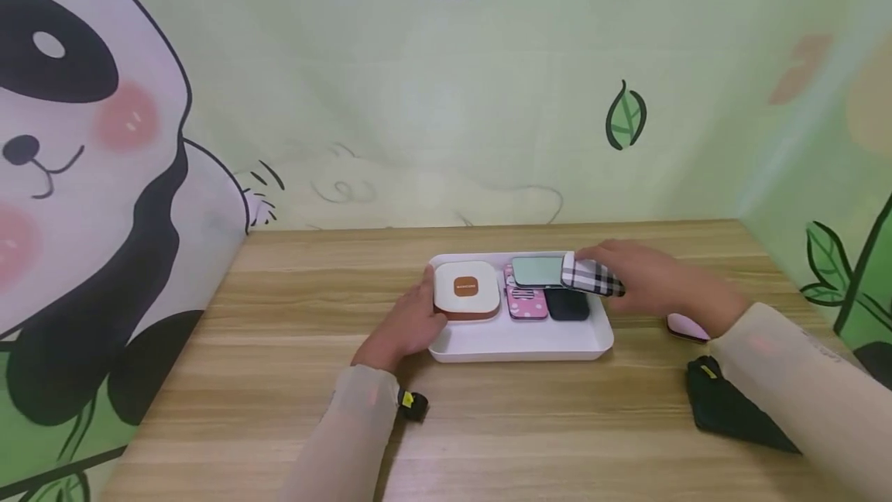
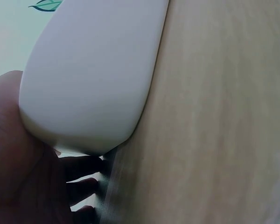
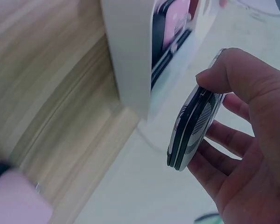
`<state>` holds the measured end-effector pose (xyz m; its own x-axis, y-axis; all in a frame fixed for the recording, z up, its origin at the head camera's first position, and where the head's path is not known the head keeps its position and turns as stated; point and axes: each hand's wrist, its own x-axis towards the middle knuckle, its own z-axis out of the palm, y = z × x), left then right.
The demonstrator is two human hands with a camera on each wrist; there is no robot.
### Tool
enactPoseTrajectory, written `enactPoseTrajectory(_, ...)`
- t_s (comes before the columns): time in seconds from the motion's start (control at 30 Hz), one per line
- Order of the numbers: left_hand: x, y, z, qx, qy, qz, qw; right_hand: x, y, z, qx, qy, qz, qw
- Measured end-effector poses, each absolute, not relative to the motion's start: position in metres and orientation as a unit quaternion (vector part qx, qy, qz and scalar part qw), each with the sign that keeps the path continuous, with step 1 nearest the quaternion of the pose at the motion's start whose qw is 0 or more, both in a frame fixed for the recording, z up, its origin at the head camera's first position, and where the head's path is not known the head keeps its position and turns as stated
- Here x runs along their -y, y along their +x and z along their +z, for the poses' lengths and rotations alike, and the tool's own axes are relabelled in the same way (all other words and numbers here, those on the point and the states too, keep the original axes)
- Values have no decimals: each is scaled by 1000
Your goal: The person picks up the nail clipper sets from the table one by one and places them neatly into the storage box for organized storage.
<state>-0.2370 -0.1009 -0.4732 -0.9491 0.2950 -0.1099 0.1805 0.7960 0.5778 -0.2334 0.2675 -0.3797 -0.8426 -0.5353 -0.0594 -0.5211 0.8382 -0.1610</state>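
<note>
A white tray (image 1: 523,347) sits on the wooden table, its left end gripped by my left hand (image 1: 409,320). The thumb lies at the rim and the fingers are along the outer wall. Above the tray's right end, my right hand (image 1: 644,277) pinches a checked compact mirror (image 3: 196,121) between thumb and fingers; its two dark-edged halves are folded together. In the tray lie a white-topped square box (image 1: 467,289) with a brown label, a pink patterned case (image 1: 527,307), a black case (image 1: 567,305) and a pale green flat piece (image 1: 536,273) overlapping them.
A pink rounded case (image 1: 686,327) lies on the table to the right of the tray, partly behind my right wrist. Nearer, a dark green cloth-like item (image 1: 732,409) is partly covered by my right sleeve. A printed backdrop (image 1: 418,115) stands behind the table.
</note>
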Motion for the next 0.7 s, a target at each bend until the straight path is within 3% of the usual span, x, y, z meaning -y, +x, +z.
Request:
enactPoseTrajectory(0.23,100,-240,-478,-944,129,286,97,-241,-239,-396,-947,-301,-76,88)
enactPoseTrajectory(0.7,102,-241,-478,-944,121,288,107,-229,-244,-417,-938,-326,-77,90)
